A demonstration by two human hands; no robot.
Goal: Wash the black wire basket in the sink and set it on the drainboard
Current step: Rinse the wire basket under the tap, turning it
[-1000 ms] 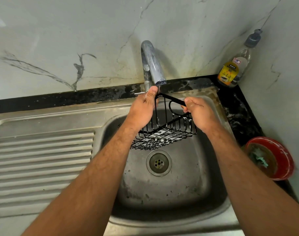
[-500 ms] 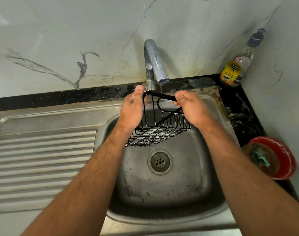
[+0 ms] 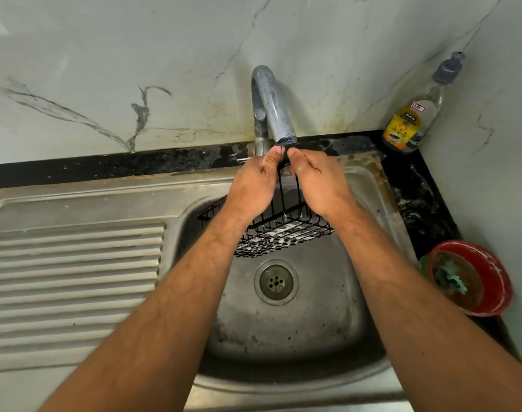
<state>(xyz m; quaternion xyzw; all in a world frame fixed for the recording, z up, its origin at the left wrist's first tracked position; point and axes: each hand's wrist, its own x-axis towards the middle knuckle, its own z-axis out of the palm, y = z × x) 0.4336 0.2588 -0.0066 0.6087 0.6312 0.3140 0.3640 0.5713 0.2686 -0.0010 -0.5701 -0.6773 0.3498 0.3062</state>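
Domestic kitchen. Evidence: stainless sink (image 3: 369, 185) with ribbed drainboard (image 3: 75, 278) at 9 o'clock, faucet (image 3: 268, 105) at 12, dish gel bottle (image 3: 414, 117) at 2, marble wall (image 3: 105, 69).

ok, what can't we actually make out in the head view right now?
- Top bar of the black wire basket: covered by the left hand and right hand, so each grip's contact is hidden.
- Water flow from the tap: spout mouth sits right above the fingers, no stream discernible.
- Bottle label: small print too small to read.
- Red bowl contents: murky, unclear.
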